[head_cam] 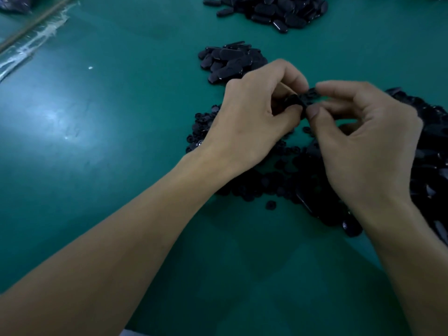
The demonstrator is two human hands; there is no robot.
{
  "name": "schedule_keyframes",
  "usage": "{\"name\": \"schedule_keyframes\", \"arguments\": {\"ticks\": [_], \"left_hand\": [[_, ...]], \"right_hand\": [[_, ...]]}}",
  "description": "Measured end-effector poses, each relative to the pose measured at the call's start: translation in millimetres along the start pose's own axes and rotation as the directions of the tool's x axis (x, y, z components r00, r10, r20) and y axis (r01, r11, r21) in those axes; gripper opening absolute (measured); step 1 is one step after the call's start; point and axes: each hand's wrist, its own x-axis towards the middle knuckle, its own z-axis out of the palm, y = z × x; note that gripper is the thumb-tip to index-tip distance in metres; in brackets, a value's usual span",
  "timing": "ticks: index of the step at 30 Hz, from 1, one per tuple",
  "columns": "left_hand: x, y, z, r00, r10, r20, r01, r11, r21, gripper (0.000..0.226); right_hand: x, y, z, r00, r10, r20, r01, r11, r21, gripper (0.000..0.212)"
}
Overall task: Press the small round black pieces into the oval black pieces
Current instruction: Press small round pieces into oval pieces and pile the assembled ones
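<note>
An oval black piece (298, 102) is gripped mid-air by the left hand (252, 117) and pinched by the right hand (371, 141), above small round black pieces (266, 180) heaped on the green counter (109, 117). An oval heap (230, 61) lies just beyond.

No readable writing in view.
The oval black pieces (228, 61), the small round black pieces (270, 205), the green table (121, 214) and the clear plastic wrap (36, 42) at the far left show no letter, number, label or brand mark that can be made out; the dark surfaces give back only glints of light.
</note>
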Motion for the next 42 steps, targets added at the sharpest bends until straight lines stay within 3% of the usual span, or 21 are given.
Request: {"name": "schedule_keyframes", "arguments": {"ticks": [3, 6, 13, 20, 26, 38, 42], "left_hand": [[1.0, 2.2, -2.5, 0.996, -0.062, 0.06, 0.07, 0.986, -0.151, 0.026], [2.2, 2.2, -6.4, 0.989, -0.108, 0.097, 0.128, 0.963, -0.237, 0.027], [2.5, 4.0, -9.7, 0.982, -0.167, 0.083, 0.184, 0.937, -0.296, 0.023], [2.9, 5.6, -11.3, 0.978, -0.193, 0.08, 0.208, 0.936, -0.285, 0.022], [2.4, 6.1, -12.1, 0.977, -0.188, 0.102, 0.208, 0.944, -0.256, 0.021], [-0.7, 6.5, -7.5, 0.997, -0.078, -0.004, 0.077, 0.991, -0.109, 0.02], [-0.1, 4.9, -7.3, 0.997, -0.077, -0.014, 0.076, 0.994, -0.078, 0.018]], "right_hand": [[4.3, 5.8, -3.6, 0.999, 0.025, 0.042, -0.025, 1.0, 0.008, 0.025], [8.0, 9.2, -4.4, 0.987, 0.085, 0.133, -0.111, 0.974, 0.195, 0.019], [10.1, 9.2, -7.4, 0.973, 0.128, 0.191, -0.192, 0.911, 0.366, 0.017], [10.6, 11.2, -8.4, 0.972, 0.139, 0.191, -0.199, 0.916, 0.349, 0.015], [9.6, 10.0, -9.8, 0.975, 0.094, 0.201, -0.141, 0.961, 0.237, 0.014], [8.5, 4.0, -9.9, 0.98, 0.084, 0.181, -0.127, 0.962, 0.243, 0.017], [7.1, 4.3, -8.5, 0.985, 0.085, 0.15, -0.109, 0.982, 0.153, 0.015]]}}
